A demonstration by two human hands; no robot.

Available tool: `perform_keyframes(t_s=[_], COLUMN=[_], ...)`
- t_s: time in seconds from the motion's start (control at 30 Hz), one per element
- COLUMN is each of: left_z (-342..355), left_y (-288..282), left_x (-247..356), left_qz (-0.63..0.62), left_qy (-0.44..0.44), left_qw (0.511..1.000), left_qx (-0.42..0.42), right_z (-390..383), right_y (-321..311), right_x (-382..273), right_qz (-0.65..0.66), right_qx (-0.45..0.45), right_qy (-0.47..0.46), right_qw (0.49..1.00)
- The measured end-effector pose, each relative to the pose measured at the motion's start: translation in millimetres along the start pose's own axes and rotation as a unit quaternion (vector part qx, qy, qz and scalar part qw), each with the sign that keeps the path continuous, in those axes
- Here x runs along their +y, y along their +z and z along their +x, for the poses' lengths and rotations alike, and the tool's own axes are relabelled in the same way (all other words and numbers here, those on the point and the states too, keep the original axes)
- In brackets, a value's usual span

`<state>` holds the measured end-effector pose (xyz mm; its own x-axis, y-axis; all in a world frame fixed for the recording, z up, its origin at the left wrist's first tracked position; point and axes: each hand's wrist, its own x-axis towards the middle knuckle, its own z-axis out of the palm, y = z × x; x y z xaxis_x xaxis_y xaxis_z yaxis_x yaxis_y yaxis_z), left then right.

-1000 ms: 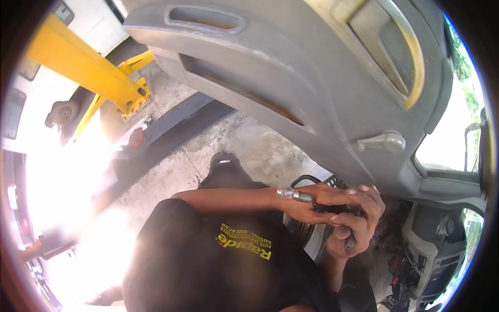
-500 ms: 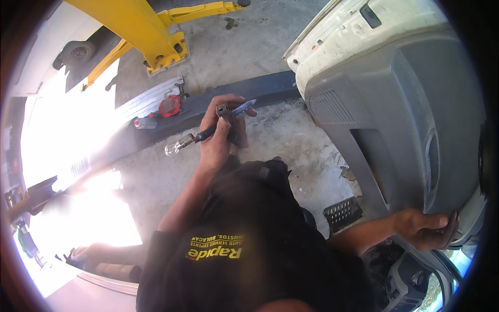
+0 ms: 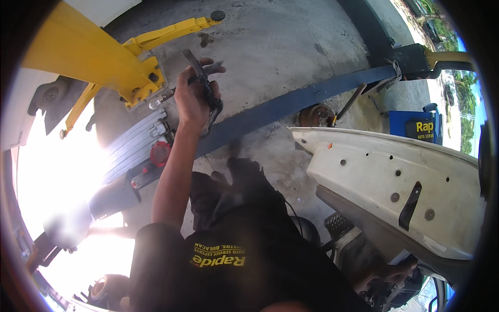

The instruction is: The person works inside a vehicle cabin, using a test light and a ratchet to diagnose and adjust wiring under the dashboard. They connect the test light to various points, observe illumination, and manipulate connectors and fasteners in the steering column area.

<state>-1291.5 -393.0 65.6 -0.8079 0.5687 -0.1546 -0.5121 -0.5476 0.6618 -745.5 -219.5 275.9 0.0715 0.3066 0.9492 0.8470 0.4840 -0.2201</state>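
Observation:
Raised ahead, my left hand is closed around a bundle of dark hand tools. One long dark piece sticks up past the fingers, and another hangs below the palm; their exact kinds are hard to make out. A clear light bulb in a metal socket pokes out on the left of the same hand. At the lower right, my right hand is in shadow beside the inner side of the white car door. Its fingers are too dark and blurred to show whether they grip the door.
A yellow lift post with low arms stands at the left. Across the concrete floor runs a dark blue beam. A red round object lies by silver rails. A rusty brake drum and a blue box are beyond the door.
My left hand has moved forward and up with the tools and bulb. The view has turned, so the door's white end face shows instead of its grey inner panel. My right hand appears lower.

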Motion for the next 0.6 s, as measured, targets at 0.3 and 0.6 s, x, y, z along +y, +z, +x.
perform_keyframes(t_s=[0.3,0.6], left_z=[67.6,159.6], left_y=[79.0,142.4], left_x=[-24.8,-99.4], left_qz=[-0.032,0.009], left_qy=[-0.037,-0.109], left_qw=[0.997,0.976], left_qx=[-0.057,-0.186], right_z=[-3.1,-20.1], right_y=[-19.0,-16.2], right_x=[-18.6,-65.9], right_qz=[-0.083,-0.226], right_qx=[0.025,0.045], right_qy=[0.036,0.065], right_qw=[0.996,0.971])
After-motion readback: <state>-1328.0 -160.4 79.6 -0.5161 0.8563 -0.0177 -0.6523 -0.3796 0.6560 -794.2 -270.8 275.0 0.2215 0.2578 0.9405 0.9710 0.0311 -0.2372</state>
